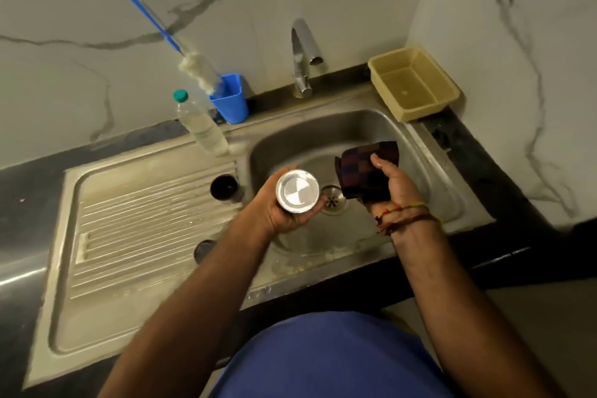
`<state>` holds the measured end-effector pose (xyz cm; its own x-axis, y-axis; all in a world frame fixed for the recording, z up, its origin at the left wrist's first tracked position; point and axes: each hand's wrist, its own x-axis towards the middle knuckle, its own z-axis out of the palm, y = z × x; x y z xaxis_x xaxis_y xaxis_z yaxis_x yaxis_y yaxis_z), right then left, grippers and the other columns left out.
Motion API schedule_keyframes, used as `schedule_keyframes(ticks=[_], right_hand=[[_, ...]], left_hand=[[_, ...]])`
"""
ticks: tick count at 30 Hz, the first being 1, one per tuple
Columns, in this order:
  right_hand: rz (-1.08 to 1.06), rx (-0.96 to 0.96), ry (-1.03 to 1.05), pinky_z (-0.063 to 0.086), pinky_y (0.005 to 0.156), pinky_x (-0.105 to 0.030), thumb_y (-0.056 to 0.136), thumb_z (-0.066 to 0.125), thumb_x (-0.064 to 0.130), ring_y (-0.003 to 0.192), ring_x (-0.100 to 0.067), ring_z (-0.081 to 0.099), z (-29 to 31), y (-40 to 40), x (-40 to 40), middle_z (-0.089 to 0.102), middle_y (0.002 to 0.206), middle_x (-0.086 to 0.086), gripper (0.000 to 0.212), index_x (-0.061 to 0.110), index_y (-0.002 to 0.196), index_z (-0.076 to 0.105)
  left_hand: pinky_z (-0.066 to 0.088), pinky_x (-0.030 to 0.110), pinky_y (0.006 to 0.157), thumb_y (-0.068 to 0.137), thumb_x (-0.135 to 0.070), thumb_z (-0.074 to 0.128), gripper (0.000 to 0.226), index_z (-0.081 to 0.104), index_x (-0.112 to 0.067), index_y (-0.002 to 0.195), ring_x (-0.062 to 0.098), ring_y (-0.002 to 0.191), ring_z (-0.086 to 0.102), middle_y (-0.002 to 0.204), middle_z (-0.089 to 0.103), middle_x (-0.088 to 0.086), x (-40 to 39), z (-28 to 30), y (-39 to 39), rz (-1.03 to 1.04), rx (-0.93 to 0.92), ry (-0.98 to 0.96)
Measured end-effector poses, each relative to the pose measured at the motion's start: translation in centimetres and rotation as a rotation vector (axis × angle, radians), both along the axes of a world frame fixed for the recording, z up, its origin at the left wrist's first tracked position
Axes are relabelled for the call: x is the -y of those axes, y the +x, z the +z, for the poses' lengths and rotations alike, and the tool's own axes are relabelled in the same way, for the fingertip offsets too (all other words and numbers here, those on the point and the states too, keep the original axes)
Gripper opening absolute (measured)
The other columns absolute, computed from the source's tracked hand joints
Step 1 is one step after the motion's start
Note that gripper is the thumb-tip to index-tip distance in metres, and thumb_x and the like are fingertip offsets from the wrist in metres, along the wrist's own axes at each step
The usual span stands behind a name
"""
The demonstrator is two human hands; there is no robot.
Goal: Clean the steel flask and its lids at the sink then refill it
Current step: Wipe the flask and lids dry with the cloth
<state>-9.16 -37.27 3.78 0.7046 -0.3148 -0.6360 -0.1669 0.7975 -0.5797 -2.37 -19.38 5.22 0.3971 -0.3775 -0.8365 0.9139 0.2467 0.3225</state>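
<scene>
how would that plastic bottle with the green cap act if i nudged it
The plastic bottle would probably tip easily: it is tall, narrow and already seems to lean. It looks only partly filled with clear liquid, so likely light. Once down, its round body may roll on the ribbed draining board.

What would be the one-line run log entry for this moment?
left hand: holds steel flask over sink | right hand: holds dark cloth | tap: no water visible

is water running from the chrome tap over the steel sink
No, the chrome tap shows no stream and the steel sink below its spout holds none.
</scene>
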Motion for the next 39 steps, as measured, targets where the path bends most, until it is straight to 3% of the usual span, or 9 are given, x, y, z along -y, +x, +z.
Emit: schedule_keyframes(ticks=[4, 9, 13, 16, 20, 24, 27, 35, 39], right_hand=[[0.004, -0.019, -0.059, 0.058, 0.056, -0.033, 0.089, 0.071, 0.018, 0.090, -0.028, 0.072, -0.5, -0.4, 1.8, 0.071, 0.115, -0.013, 0.036, 0.009, 0.123, 0.066], [-0.064, -0.112, -0.521, 0.061, 0.078, -0.046, 0.077, 0.082, 0.007, 0.097, -0.031, 0.071, -0.8, 0.1, 3.2, 0.073, 0.108, -0.015, 0.029, 0.011, 0.104, 0.070], [-0.034, -0.005, -1.083, 0.049, 0.072, -0.004, 0.080, 0.078, 0.006, 0.107, -0.014, 0.062, 1.8, 1.5, 0.9, 0.067, 0.119, -0.008, 0.042, 0.005, 0.119, 0.063], [-0.054, 0.239, -1.356, 0.053, 0.091, -0.017, 0.086, 0.071, 0.005, 0.111, -0.005, 0.057, 4.3, 3.0, -1.7, 0.066, 0.124, -0.008, 0.043, 0.006, 0.128, 0.060], [0.053, 0.390, -1.566, 0.053, 0.098, -0.037, 0.088, 0.059, 0.004, 0.117, -0.024, 0.064, 6.4, 4.7, -4.5, 0.067, 0.130, -0.009, 0.052, 0.013, 0.139, 0.057], [0.248, 0.451, -1.780, 0.048, 0.103, -0.057, 0.083, 0.048, 0.007, 0.140, -0.041, 0.042, 6.5, 4.3, -8.1, 0.056, 0.143, -0.015, 0.058, 0.010, 0.140, 0.056], [0.288, 0.590, -2.051, 0.053, 0.096, -0.054, 0.087, 0.042, 0.009, 0.137, -0.044, 0.044, 4.8, 2.7, -7.9, 0.056, 0.142, -0.018, 0.050, 0.006, 0.134, 0.061], [0.336, 0.581, -1.982, 0.049, 0.104, -0.051, 0.090, 0.040, 0.004, 0.138, -0.042, 0.043, 4.5, 0.9, -10.2, 0.054, 0.143, -0.019, 0.049, 0.005, 0.134, 0.061], [0.323, 0.449, -1.872, 0.042, 0.108, -0.052, 0.080, 0.061, -0.010, 0.141, -0.043, 0.038, 5.9, 2.3, -11.0, 0.049, 0.147, -0.020, 0.059, 0.004, 0.137, 0.057]], left_hand=[[0.061, 0.039, 0.069, 0.088, -0.043, 0.072, 0.044, 0.062, -0.008, 0.112, 0.025, 0.063, 0.072, 0.086, 0.071, 0.016, 0.8, -0.8, -0.2, -0.205, 0.222, 0.138], [0.059, 0.032, 0.076, 0.071, -0.039, 0.086, 0.063, 0.057, -0.030, 0.127, 0.024, 0.104, 0.071, 0.117, 0.070, 0.007, -0.9, -1.5, -0.9, -0.234, 0.878, 0.256], [0.060, 0.041, 0.083, 0.064, -0.044, 0.085, 0.075, 0.056, -0.025, 0.131, 0.028, 0.106, 0.070, 0.119, 0.069, 0.012, -1.1, -1.5, -1.6, -0.167, 0.870, 0.200], [0.059, 0.051, 0.090, 0.071, -0.050, 0.081, 0.067, 0.058, -0.022, 0.128, 0.033, 0.103, 0.069, 0.114, 0.070, 0.017, -0.8, -1.8, -2.6, -0.089, 0.867, 0.195], [0.061, 0.046, 0.087, 0.077, -0.085, 0.054, 0.087, 0.060, -0.017, 0.131, 0.030, 0.097, 0.071, 0.112, 0.073, 0.016, -0.2, -1.1, -4.0, -0.026, 0.803, 0.246], [0.060, 0.038, 0.082, 0.087, -0.068, 0.046, 0.064, 0.063, -0.016, 0.121, 0.025, 0.095, 0.070, 0.109, 0.073, 0.017, 0.1, -0.3, -4.4, 0.030, 0.879, 0.235], [0.058, 0.039, 0.090, 0.092, -0.059, 0.051, 0.056, 0.061, -0.015, 0.127, 0.023, 0.105, 0.070, 0.115, 0.073, 0.013, -1.2, -0.7, -4.8, 0.066, 0.941, 0.220], [0.059, 0.032, 0.087, 0.105, -0.042, 0.046, 0.034, 0.061, -0.023, 0.129, 0.020, 0.109, 0.071, 0.119, 0.074, 0.005, -2.9, 0.2, -4.4, 0.116, 0.961, 0.184], [0.057, 0.034, 0.082, 0.101, -0.049, 0.049, 0.044, 0.061, -0.011, 0.122, 0.019, 0.095, 0.069, 0.106, 0.072, 0.010, -3.1, 0.1, -5.1, 0.086, 0.938, 0.220]])
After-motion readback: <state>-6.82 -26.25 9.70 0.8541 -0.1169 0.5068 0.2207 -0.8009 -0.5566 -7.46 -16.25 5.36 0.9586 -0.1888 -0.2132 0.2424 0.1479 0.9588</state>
